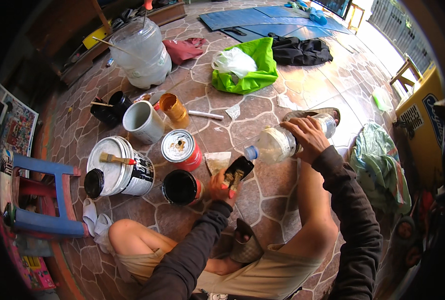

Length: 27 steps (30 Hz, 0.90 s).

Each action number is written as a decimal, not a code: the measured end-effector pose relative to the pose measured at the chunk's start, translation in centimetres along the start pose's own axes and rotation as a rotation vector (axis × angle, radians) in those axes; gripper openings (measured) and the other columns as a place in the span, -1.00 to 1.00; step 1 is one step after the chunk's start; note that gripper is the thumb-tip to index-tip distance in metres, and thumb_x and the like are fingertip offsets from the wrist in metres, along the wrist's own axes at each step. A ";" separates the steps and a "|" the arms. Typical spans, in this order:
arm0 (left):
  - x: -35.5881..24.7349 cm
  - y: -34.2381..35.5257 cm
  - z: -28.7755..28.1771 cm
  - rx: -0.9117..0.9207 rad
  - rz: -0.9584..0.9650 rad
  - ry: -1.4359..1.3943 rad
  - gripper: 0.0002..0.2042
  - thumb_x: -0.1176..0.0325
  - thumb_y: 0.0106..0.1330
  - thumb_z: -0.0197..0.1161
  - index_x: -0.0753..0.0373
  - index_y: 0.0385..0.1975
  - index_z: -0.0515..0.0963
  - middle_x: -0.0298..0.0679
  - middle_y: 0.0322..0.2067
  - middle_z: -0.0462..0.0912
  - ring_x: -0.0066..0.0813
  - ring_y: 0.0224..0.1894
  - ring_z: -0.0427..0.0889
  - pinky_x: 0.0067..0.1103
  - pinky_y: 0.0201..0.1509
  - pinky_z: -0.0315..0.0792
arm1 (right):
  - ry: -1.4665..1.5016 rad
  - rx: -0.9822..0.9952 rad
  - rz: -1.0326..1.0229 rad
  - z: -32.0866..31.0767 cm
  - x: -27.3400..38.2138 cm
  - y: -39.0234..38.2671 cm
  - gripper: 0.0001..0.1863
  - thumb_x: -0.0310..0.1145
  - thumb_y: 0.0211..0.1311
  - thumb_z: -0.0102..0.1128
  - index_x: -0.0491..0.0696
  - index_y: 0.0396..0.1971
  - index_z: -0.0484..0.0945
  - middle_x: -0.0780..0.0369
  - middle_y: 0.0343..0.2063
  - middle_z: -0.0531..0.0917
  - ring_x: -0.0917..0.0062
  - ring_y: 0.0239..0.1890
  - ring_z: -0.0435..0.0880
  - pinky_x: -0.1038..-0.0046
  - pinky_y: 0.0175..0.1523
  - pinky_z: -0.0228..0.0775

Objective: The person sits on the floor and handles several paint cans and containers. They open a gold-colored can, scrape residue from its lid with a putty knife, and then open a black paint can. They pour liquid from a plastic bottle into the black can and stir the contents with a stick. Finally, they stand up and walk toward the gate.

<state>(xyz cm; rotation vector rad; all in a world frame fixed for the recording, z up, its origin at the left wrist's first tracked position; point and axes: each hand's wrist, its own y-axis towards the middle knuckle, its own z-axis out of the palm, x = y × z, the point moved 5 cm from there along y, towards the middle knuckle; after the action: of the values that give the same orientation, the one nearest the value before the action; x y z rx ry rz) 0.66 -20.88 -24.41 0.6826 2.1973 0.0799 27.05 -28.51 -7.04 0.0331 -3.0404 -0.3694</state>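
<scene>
Bottle [277, 144] tipped toward the cup [243, 165].
My right hand [310, 136] grips the bottle's middle, blue tip at the cup's right rim; my left hand [219, 186] clasps the cup, a tin [200, 189] just left, floor tiles [273, 184] between cup and right leg [315, 200].

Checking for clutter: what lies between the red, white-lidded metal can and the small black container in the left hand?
In the head view, a flat pale scrap lies on the brown tiled floor between can and container.

Seemingly a home; patterned floor tiles [275, 182], paint cans [194, 159], plastic stool [65, 194]
</scene>
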 end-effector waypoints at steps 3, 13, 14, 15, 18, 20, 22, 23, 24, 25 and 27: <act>-0.3 1.2 0.5 -0.014 -0.046 0.047 -0.41 0.27 -0.15 0.51 0.16 -0.02 0.50 -0.16 -0.17 0.60 -0.08 -0.04 0.49 -0.25 0.07 0.36 | -0.046 0.000 0.011 0.6 -0.6 0.0 -0.04 -0.52 -0.37 0.40 0.14 0.26 0.32 0.19 0.10 0.48 0.25 0.20 0.42 0.12 0.37 0.10; -0.7 5.0 3.1 0.123 -0.109 0.138 -0.32 0.27 -0.22 0.58 0.00 0.05 0.49 -0.31 -0.19 0.63 -0.24 -0.03 0.48 -0.31 0.11 0.25 | -0.089 0.065 0.081 2.0 -2.6 -0.1 -0.15 -0.49 -0.15 0.31 0.20 0.28 0.29 0.20 0.08 0.50 0.27 0.19 0.44 0.10 0.33 0.11; -0.8 5.2 3.1 0.129 -0.094 0.133 -0.33 0.29 -0.20 0.55 -0.01 0.05 0.49 -0.31 -0.16 0.62 -0.26 -0.03 0.48 -0.29 0.10 0.23 | -0.093 0.069 0.084 2.1 -2.8 -0.2 -0.15 -0.49 -0.16 0.32 0.21 0.28 0.29 0.20 0.08 0.50 0.27 0.19 0.44 0.10 0.33 0.11; -0.9 5.3 3.2 0.139 -0.089 0.125 -0.35 0.31 -0.17 0.52 -0.03 0.06 0.48 -0.32 -0.14 0.62 -0.27 -0.03 0.48 -0.28 0.08 0.22 | -0.098 0.075 0.089 2.2 -3.0 -0.3 -0.13 -0.49 -0.18 0.33 0.21 0.28 0.29 0.20 0.08 0.49 0.27 0.20 0.43 0.09 0.32 0.11; -0.8 5.4 3.4 0.199 -0.113 0.165 -0.27 0.33 -0.20 0.53 0.03 0.12 0.44 -0.30 -0.06 0.62 -0.27 0.05 0.46 -0.27 0.13 0.18 | -0.113 0.107 0.096 2.7 -3.5 -0.8 -0.09 -0.49 -0.23 0.36 0.23 0.28 0.28 0.20 0.09 0.47 0.25 0.21 0.41 0.07 0.31 0.12; -1.0 4.9 3.0 0.147 -0.101 0.159 -0.24 0.35 -0.17 0.52 0.09 0.17 0.39 -0.26 0.05 0.56 -0.22 0.13 0.42 -0.24 0.16 0.17 | -0.136 0.125 0.104 3.0 -3.7 -1.3 -0.06 -0.49 -0.26 0.37 0.23 0.29 0.27 0.20 0.10 0.46 0.24 0.22 0.40 0.05 0.30 0.13; -1.3 3.5 2.5 0.094 -0.088 0.151 -0.22 0.35 -0.13 0.50 0.14 0.22 0.34 -0.20 0.16 0.48 -0.17 0.21 0.36 -0.21 0.20 0.14 | -0.125 0.137 0.118 3.3 -3.9 -1.7 -0.05 -0.50 -0.27 0.36 0.24 0.29 0.26 0.20 0.11 0.44 0.23 0.22 0.40 0.04 0.29 0.13; -1.5 2.5 2.1 0.078 -0.083 0.151 -0.22 0.35 -0.09 0.48 0.17 0.24 0.31 -0.16 0.21 0.43 -0.14 0.25 0.33 -0.19 0.23 0.13 | -0.120 0.142 0.125 3.4 -3.9 -1.9 -0.05 -0.51 -0.28 0.36 0.24 0.29 0.26 0.20 0.12 0.44 0.22 0.22 0.40 0.03 0.29 0.12; -1.7 1.5 1.6 0.042 -0.071 0.145 -0.22 0.35 -0.06 0.47 0.19 0.26 0.29 -0.12 0.26 0.38 -0.11 0.29 0.30 -0.17 0.26 0.11 | -0.123 0.147 0.132 3.5 -4.0 -2.0 -0.03 -0.50 -0.32 0.37 0.22 0.29 0.27 0.19 0.13 0.43 0.22 0.24 0.38 0.04 0.31 0.12; -1.8 0.4 1.3 0.056 -0.065 0.148 -0.23 0.34 -0.04 0.45 0.19 0.27 0.27 -0.10 0.29 0.34 -0.09 0.31 0.27 -0.15 0.27 0.10 | -0.126 0.150 0.139 3.7 -4.0 -2.1 -0.01 -0.50 -0.37 0.39 0.21 0.28 0.29 0.19 0.15 0.43 0.21 0.25 0.37 0.06 0.32 0.11; -2.1 -1.6 0.6 0.031 -0.032 0.139 -0.24 0.33 0.02 0.42 0.19 0.29 0.25 -0.05 0.34 0.26 -0.05 0.35 0.23 -0.12 0.30 0.07 | -0.139 0.151 0.144 3.9 -3.9 -2.2 -0.03 -0.50 -0.36 0.38 0.21 0.27 0.29 0.19 0.14 0.43 0.21 0.24 0.38 0.06 0.31 0.12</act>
<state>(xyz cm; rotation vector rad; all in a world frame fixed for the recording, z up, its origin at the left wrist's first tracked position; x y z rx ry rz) 1.47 -23.42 -23.74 0.6770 2.3457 0.0791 30.69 -29.64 -11.66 -0.2099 -3.1758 -0.1359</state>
